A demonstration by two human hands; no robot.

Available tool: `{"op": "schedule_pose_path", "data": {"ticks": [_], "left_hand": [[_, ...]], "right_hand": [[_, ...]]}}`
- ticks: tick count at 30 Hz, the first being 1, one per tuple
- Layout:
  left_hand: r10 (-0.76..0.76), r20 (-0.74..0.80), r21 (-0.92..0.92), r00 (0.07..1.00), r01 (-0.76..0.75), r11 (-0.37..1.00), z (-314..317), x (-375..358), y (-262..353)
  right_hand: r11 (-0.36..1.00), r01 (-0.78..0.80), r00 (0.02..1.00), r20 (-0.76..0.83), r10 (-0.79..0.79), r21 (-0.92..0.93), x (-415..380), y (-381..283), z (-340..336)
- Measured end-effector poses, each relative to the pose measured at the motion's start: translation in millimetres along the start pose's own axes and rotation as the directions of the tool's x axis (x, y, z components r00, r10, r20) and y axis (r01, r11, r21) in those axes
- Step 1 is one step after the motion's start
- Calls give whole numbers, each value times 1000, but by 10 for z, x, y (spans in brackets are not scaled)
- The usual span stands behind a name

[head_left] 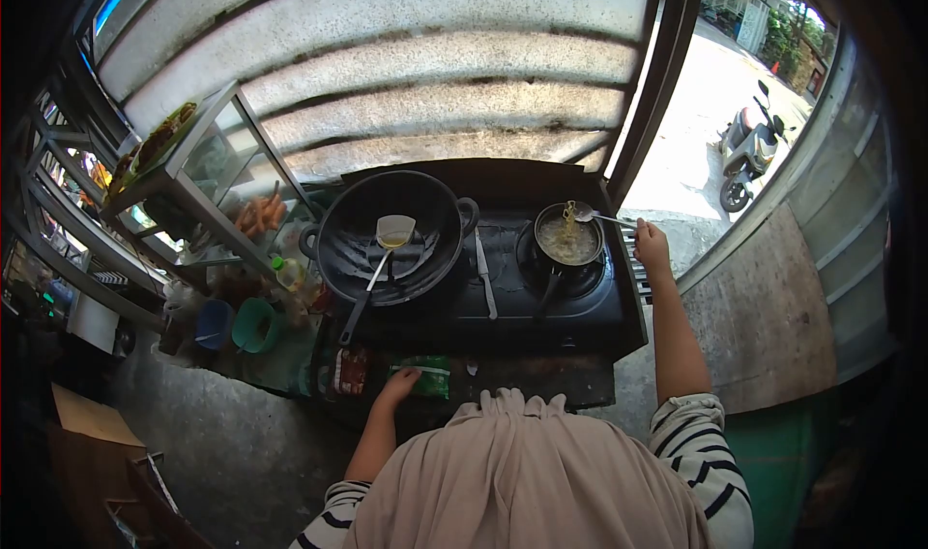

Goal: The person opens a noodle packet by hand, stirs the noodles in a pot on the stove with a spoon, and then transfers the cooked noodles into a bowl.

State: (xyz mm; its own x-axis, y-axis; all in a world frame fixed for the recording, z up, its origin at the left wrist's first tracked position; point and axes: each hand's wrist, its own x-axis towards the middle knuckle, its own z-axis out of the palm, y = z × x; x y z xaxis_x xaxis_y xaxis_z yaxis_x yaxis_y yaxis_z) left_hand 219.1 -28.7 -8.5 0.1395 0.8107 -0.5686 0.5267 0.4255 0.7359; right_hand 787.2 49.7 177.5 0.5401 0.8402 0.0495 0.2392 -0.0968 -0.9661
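A person in striped sleeves and a beige head covering stands at a dark stove (pixel 516 325), seen from above. The right hand (pixel 653 244) is out past the stove's right edge, its grip closed around the end of a metal spoon (pixel 584 214). The spoon reaches leftward, with its bowl over the far side of a small pot (pixel 548 290) on the right burner. Pale yellow noodles (pixel 572 230) sit in cloudy liquid in the pot, and a few strands rise beside the spoon's bowl. The pot's handle points toward the person.

The left hand (pixel 401 383) touches the left end of a green packet (pixel 433 377) lying on the counter (pixel 570 377) in front of the stove; whether its grip pinches the packet or only rests on it, I cannot tell. A red packet (pixel 350 369) lies just to the left.

On the stove's left side is a large black wok (pixel 340 216) with a long-handled turner (pixel 375 274) lying across it. A knife (pixel 485 274) lies between wok and pot. Farther left are a green bowl (pixel 255 327), a blue bowl (pixel 214 322) and a glass case (pixel 215 158).
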Motion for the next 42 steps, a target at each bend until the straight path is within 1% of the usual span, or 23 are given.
{"op": "schedule_pose_path", "data": {"ticks": [3,6,8,10,12,14,16,17,18,19,20,21,24,26,28,30,32,33,34,36,38,40,42], "left_hand": [[-1,4,6,1000,1,1000,-10,22,-27],[-2,7,5,1000,2,1000,-15,42,-50],[-30,3,-54,1000,31,998,-18,8,-13],[-31,-5,-56,1000,30,998,-23,17,-11],[-33,-15,-60,999,32,998,-23,25,-22],[-53,-21,-51,998,52,997,-23,39,-41],[-79,12,-64,997,80,995,-41,95,-107],[-103,49,-73,993,107,992,-49,118,-140],[-104,46,-74,993,108,991,-43,86,-109],[-83,4,-79,997,83,993,-23,48,-80],[-62,-39,-81,997,59,995,-17,17,-46],[-63,-42,-83,997,59,995,-18,33,-68],[-31,-15,-90,999,30,995,-7,119,-189],[44,-32,-49,999,-45,998,7,143,-217],[14,-30,-38,999,-15,999,5,73,-122],[-14,-30,-27,999,14,1000,-2,68,-105],[38,-22,-48,999,-39,998,16,163,-242],[37,-26,-51,999,-38,998,18,155,-234],[62,-56,-27,996,-64,998,34,133,-217],[84,-86,-5,993,-85,996,48,95,-201],[83,-79,31,993,-81,996,45,85,-174],[86,-75,19,993,-85,996,44,81,-170],[90,-69,10,994,-90,996,46,55,-141]], "right_hand": [[998,-53,999,16,52,44,19,53,-7],[998,-59,998,30,59,3,38,102,2],[998,-62,997,38,61,14,42,111,7],[998,-64,997,48,62,26,43,93,8],[989,-102,992,89,93,109,46,85,2],[990,-97,992,96,87,104,54,88,8],[999,-5,999,41,7,-46,44,92,26],[999,-4,999,44,6,-45,34,97,36],[959,140,989,-12,-148,-248,8,85,48],[857,259,952,-35,-306,-445,-19,74,57],[702,344,889,-25,-458,-623,-43,61,67],[712,286,919,-25,-392,-641,-154,-116,98],[702,266,921,-41,-388,-660,-263,-270,197],[662,273,910,-36,-413,-698,-260,-221,266],[553,307,870,-8,-494,-775,-272,-155,335],[521,281,894,22,-448,-806,-290,-93,370],[558,245,941,57,-333,-793,-281,16,433],[605,229,951,42,-307,-762,-262,85,457],[605,234,950,47,-308,-761,-237,161,467],[712,258,958,75,-278,-653,-199,295,474],[712,267,956,86,-280,-650,-148,397,485],[763,198,980,128,-151,-615,-121,433,481],[785,188,981,154,-119,-590,-61,497,473]]}}
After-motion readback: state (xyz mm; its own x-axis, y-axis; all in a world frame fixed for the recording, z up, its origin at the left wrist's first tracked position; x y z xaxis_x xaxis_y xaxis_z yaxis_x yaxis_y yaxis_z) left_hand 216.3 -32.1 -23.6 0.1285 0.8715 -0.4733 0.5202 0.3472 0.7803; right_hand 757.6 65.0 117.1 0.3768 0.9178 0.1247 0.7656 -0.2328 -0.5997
